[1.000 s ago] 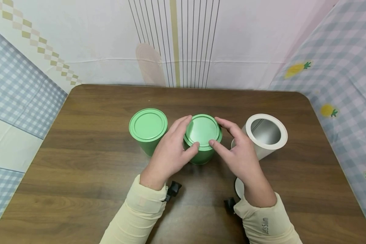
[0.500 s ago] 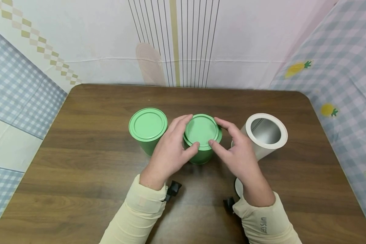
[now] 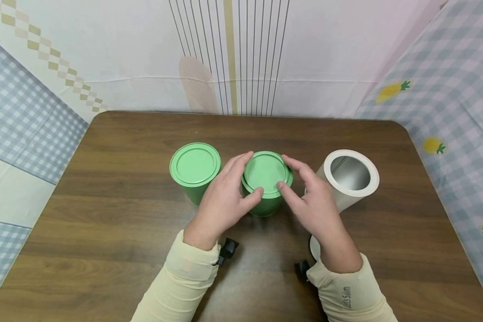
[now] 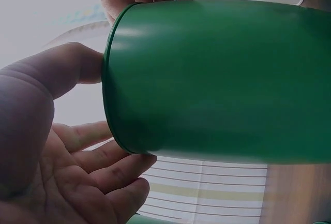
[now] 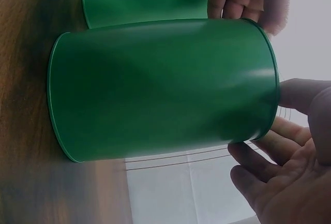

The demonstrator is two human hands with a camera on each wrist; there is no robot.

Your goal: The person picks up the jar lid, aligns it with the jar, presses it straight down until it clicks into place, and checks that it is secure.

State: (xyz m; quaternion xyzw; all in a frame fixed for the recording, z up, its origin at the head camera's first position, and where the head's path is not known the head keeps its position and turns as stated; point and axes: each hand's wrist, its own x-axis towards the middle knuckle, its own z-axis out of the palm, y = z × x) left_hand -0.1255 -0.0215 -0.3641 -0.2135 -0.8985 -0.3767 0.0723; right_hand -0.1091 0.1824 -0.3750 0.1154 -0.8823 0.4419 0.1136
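Where the row starts, farthest left of the topless white canister (image 3: 348,174), an outer green canister (image 3: 195,165) stands on the wooden table (image 3: 124,201). Nearer that white canister, also on its left, is the middle green canister (image 3: 267,174). Its smooth, faintly shiny wall and crisp rim suggest a stiff, thin shell, probably light for its bulk, somewhat slippery, and likelier to dent than to break; whether anything is inside cannot be told. The ridged edge at its top should give the surest hold, taken from opposite sides.

On the side away from the white canister, the left hand (image 3: 225,192) curves round that edge, thumb at the near side and fingers at the far side, well parted. Between the middle green canister and the white canister, the right hand (image 3: 315,194) mirrors it, thumb near, fingertips far. Together they clasp only the upper end, apparently lightly.
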